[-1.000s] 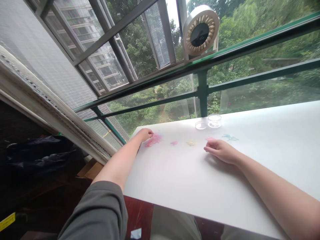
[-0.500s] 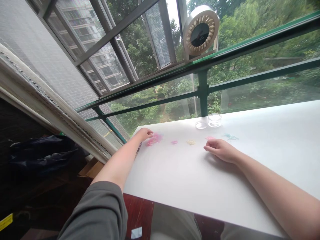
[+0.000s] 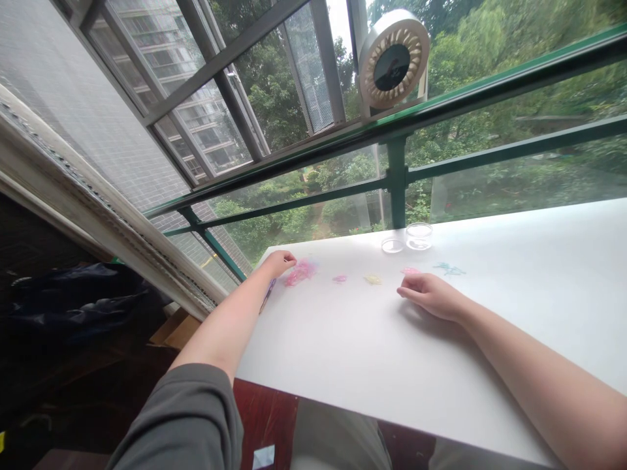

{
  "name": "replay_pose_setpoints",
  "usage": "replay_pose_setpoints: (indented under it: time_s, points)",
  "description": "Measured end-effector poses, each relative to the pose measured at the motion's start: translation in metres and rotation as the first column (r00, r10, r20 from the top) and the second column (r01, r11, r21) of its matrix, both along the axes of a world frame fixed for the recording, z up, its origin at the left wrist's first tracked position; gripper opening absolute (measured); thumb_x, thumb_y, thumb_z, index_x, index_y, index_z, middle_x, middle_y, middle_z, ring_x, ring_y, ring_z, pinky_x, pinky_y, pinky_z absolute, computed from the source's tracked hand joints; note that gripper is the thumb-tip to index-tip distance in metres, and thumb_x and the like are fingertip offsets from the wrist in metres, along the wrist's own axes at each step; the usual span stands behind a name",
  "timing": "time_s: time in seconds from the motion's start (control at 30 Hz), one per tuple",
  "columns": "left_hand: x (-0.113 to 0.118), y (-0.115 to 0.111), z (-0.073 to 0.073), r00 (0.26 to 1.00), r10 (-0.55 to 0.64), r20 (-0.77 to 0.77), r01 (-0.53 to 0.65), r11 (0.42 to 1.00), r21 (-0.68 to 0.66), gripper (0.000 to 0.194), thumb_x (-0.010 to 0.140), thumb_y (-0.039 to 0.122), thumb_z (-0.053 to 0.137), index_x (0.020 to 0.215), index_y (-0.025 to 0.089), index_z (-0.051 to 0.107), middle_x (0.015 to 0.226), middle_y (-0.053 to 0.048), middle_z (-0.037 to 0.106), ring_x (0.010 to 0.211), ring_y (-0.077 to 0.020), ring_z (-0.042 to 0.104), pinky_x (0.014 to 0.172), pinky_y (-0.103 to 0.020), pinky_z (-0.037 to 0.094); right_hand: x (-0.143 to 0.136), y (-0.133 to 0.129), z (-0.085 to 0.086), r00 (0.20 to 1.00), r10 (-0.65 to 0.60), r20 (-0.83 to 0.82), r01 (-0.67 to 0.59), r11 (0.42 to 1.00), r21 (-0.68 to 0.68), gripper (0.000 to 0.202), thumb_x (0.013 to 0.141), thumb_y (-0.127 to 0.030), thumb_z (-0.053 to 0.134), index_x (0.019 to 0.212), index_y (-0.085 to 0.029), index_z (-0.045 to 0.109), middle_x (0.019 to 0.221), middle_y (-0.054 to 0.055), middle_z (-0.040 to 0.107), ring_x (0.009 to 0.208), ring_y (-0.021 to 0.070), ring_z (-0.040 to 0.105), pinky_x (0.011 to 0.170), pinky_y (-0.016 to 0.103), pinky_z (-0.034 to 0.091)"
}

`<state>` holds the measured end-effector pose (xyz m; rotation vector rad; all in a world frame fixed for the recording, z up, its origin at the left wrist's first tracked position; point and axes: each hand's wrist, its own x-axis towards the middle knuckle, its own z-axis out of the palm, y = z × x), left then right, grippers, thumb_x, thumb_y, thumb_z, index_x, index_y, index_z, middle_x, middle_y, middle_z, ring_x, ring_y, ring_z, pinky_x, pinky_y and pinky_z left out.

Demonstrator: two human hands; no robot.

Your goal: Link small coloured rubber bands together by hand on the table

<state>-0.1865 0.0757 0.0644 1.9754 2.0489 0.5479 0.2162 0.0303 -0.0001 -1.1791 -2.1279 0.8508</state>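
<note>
Left forearm [image 3: 223,323] has shifted slightly outward. Left hand [image 3: 281,262]: nearer, at pink pile [image 3: 300,272], left edge. Right hand [image 3: 427,292]: well right of pile. Finger closure, both: I cannot tell.

Left hand [image 3: 281,262] curled; left forearm [image 3: 228,326] behind it. Right hand [image 3: 427,292] loosely curled; right forearm [image 3: 531,369] behind, to its right.

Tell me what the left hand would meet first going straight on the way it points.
The left hand would probably meet the large pink pile first. It lies just ahead, though whether they already touch is hard to tell.
</note>
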Motion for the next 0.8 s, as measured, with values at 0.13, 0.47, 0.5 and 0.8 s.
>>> replay_pose_setpoints:
  time_s: [0.13, 0.47, 0.5, 0.8]
  points:
    - [0.008, -0.005, -0.005, 0.988, -0.006, 0.151, 0.005, 1.000, 0.010, 0.019, 0.064, 0.031, 0.065, 0.071, 0.014, 0.066, 0.072, -0.004, 0.065, 0.067, -0.0161, 0.057, 0.065, -0.028, 0.045, 0.000, -0.001, 0.000, 1.000, 0.005, 0.008, -0.005, 1.000, 0.003, 0.031, 0.077, -0.044, 0.053, 0.060, -0.019, 0.054, 0.056, 0.001, 0.056, 0.063, 0.0193, 0.058, 0.067, 0.029, 0.043]
    - [0.104, -0.035, -0.036, 0.697, -0.109, 0.709, 0.269, 0.956, -0.117, 0.038, 0.062, 0.040, 0.073, 0.085, 0.012, 0.062, 0.076, -0.006, 0.065, 0.065, -0.0112, 0.058, 0.063, -0.026, 0.047, -0.011, -0.009, 0.002, 0.995, 0.075, -0.066, -0.082, 0.991, -0.108, 0.018, 0.075, -0.032, 0.054, 0.066, -0.017, 0.052, 0.056, -0.002, 0.049, 0.053, 0.0109, 0.046, 0.052, 0.024, 0.036]
    - [0.118, -0.039, -0.039, 0.628, -0.094, 0.773, 0.308, 0.942, -0.136, 0.037, 0.060, 0.038, 0.075, 0.082, 0.012, 0.061, 0.075, -0.006, 0.065, 0.064, -0.0106, 0.058, 0.062, -0.025, 0.047, -0.013, -0.010, 0.002, 0.988, 0.086, -0.130, -0.104, 0.985, -0.139, 0.015, 0.073, -0.031, 0.056, 0.068, -0.017, 0.053, 0.057, -0.002, 0.050, 0.053, 0.0107, 0.047, 0.052, 0.024, 0.036]
    - [0.189, -0.055, -0.059, 0.423, -0.114, 0.899, 0.527, 0.838, -0.142, 0.029, 0.065, 0.031, 0.074, 0.072, 0.013, 0.052, 0.065, -0.001, 0.063, 0.053, -0.0071, 0.054, 0.052, -0.020, 0.042, -0.018, -0.018, 0.004, 0.876, 0.125, -0.466, -0.226, 0.960, -0.167, 0.023, 0.071, -0.025, 0.064, 0.091, -0.014, 0.061, 0.066, -0.001, 0.053, 0.057, 0.0092, 0.047, 0.052, 0.022, 0.039]
